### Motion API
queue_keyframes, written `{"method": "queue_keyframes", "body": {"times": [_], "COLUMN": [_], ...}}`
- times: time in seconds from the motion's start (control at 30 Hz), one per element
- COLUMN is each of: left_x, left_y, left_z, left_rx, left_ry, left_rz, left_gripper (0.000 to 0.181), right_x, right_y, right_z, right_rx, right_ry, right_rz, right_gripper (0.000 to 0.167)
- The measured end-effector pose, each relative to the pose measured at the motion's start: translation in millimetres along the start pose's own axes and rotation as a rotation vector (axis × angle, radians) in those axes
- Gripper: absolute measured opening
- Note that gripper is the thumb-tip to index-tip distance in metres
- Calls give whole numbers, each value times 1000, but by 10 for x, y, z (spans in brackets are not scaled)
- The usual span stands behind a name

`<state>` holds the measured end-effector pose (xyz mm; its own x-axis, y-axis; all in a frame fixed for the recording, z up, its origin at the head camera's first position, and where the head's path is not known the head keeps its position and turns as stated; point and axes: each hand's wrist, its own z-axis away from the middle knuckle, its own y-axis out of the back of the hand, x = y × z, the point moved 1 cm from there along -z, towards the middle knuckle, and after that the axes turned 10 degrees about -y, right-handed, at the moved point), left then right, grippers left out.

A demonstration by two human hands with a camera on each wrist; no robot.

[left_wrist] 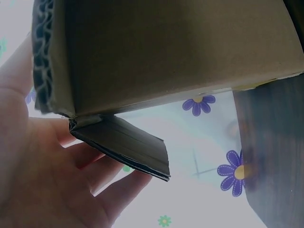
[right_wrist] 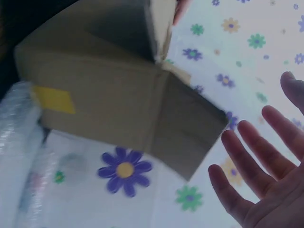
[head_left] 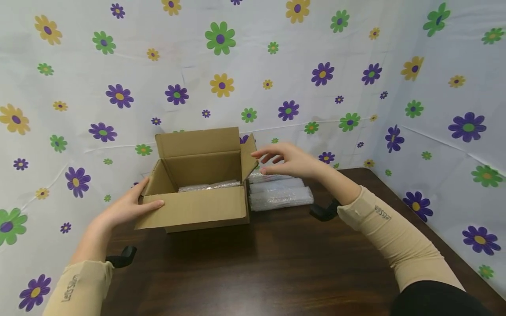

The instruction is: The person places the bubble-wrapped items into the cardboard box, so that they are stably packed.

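An open cardboard box (head_left: 207, 210) stands on the table with its flaps up or spread outward. My left hand (head_left: 122, 206) holds its front left corner, the thumb lying on the front flap (head_left: 201, 206). In the left wrist view, fingers of this hand touch a side flap (left_wrist: 128, 145) from outside. My right hand (head_left: 290, 161) hovers by the right flap (head_left: 247, 158), fingers loosely spread and holding nothing. The right wrist view shows the fingertips close to that flap (right_wrist: 190, 123). Inside the box lies clear bubble wrap (head_left: 209, 186); whatever is beneath it is hidden.
Bubble-wrapped packages (head_left: 280, 198) lie on the dark wooden table (head_left: 253, 272), just right of the box. A flower-patterned white backdrop (head_left: 253, 57) rises behind the table and along its right side. Yellow tape (right_wrist: 54, 99) marks one box side.
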<state>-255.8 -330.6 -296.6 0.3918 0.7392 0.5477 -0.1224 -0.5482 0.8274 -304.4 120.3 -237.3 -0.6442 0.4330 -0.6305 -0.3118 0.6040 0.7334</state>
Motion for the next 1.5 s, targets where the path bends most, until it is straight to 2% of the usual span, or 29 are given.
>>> {"method": "queue_keyframes", "body": {"times": [0.2, 0.43, 0.63, 0.73, 0.9, 1.0, 1.33, 1.5], "left_x": [-15, 27, 100, 128, 161, 167, 137, 133], "left_y": [1, 20, 53, 81, 134, 148, 157, 167], "left_z": [27, 31, -19, -57, -113, -126, -108, -80], "left_rx": [11, -9, -45, -72, -104, -113, -103, -98], "left_ry": [-9, 4, 44, 59, 38, 26, 20, 29], "left_rz": [-8, -52, -111, -145, -228, -249, -235, -227], "left_gripper": [102, 102, 105, 106, 103, 102, 102, 102], "right_x": [360, 792, 1110, 1247, 1470, 1606, 1849, 1888], "right_y": [-58, -159, -265, -330, -447, -510, -617, -676], "right_z": [184, 254, 292, 300, 304, 299, 245, 226], "right_rx": [43, 36, 19, 12, 16, 25, 56, 39], "right_ry": [-29, -116, -195, -209, -236, -262, -373, -375], "right_rz": [-57, -99, -46, -14, 68, 111, 159, 177], "right_gripper": [43, 47, 53, 56, 57, 59, 67, 69]}}
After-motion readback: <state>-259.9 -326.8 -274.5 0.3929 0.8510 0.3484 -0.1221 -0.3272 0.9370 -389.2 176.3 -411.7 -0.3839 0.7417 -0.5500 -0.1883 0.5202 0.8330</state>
